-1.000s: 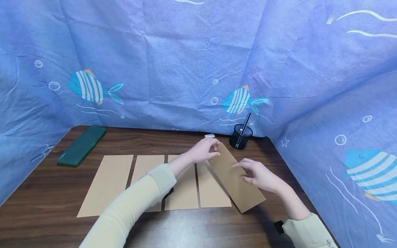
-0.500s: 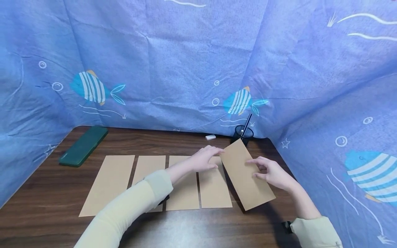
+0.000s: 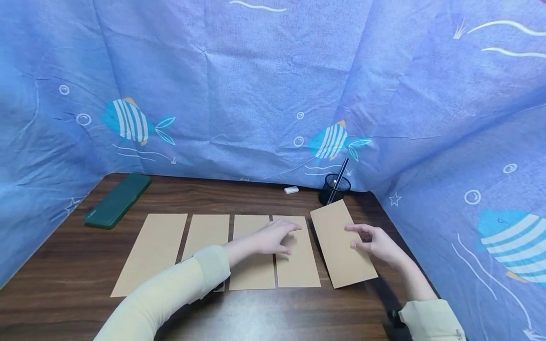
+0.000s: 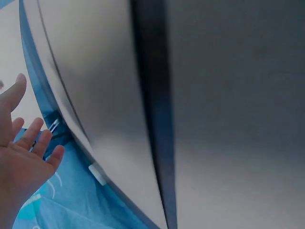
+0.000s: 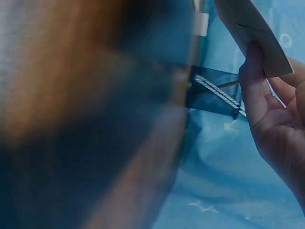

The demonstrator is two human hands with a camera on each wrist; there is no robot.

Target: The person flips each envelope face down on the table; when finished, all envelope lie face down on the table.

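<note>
In the head view, my right hand (image 3: 381, 244) pinches a brown kraft paper rectangle (image 3: 341, 248) by its right long edge. This piece is tilted a little off the table, to the right of the row. In the right wrist view, the thumb of my right hand (image 5: 279, 121) presses one face of the paper rectangle (image 5: 255, 36). Fingers show behind its edge. My left hand (image 3: 270, 237) is spread, holding nothing, above the two rightmost laid-out rectangles (image 3: 304, 270). The left wrist view shows that left hand (image 4: 28, 157) with its fingers apart.
More matching paper rectangles (image 3: 149, 255) lie side by side on the dark wood table (image 3: 256, 317). At the back stand a black mesh pen holder (image 3: 326, 194) and a white eraser-like block (image 3: 291, 190). A green case (image 3: 117, 201) lies at the left. Blue fabric (image 3: 247, 94) hangs around.
My left hand has let go of the paper rectangle and drawn back left and toward me. My right hand has carried that piece rightward, turning its face up, and lowered its far end.
</note>
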